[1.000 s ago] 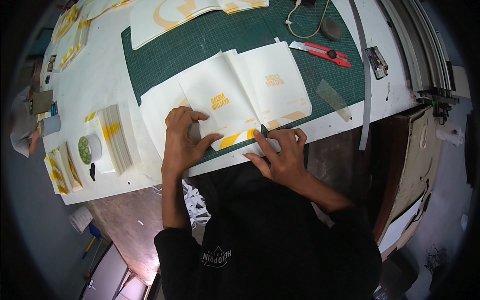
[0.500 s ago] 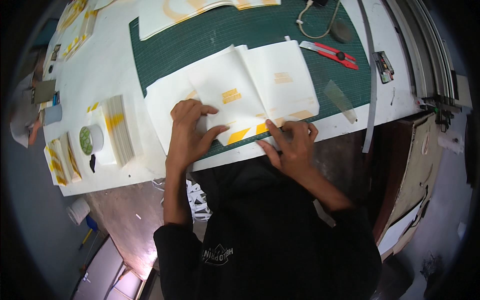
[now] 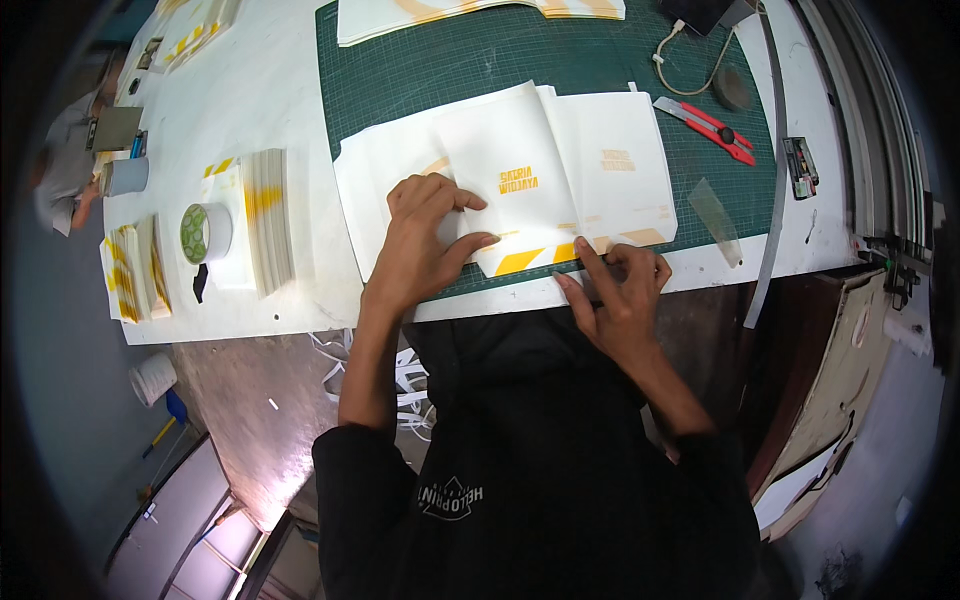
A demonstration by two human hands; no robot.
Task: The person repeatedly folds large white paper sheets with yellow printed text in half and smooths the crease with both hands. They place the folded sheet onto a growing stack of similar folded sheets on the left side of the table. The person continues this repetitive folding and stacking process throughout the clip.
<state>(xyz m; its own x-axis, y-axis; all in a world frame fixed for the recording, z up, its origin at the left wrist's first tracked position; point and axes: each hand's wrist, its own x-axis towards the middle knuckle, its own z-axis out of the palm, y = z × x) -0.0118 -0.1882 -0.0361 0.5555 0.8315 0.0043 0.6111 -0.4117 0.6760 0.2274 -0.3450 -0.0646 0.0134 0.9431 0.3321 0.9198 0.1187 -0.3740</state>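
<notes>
The left hand lies palm-down on a white folded paper piece with orange print, fingers spread and flat; it grips nothing, and judging by its posture it serves to pin the sheet so it does not slide. The right hand sits at the near edge of the same piece, fingers curled close together with the fingertips pressing on the paper beside an orange stripe. Whether it pinches a small tool or only the paper edge cannot be told; something dark shows under the fingers but is too small to identify.

The paper piece rests on the near part of a green cutting mat, overlapping other white sheets beneath it, directly in front of the person. The mat lies on a white table.

Right of the work, on the mat, lies a red utility knife, well apart from both hands. Near it sit a dark round object and a pale cable. A clear plastic strip lies near the mat's right edge.

Left of the mat stands a stack of white sheets with yellow edges, and just beside it a roll of tape. Further stacks of printed pieces lie at the table's left edge. Another person is partly visible at the far left.
</notes>
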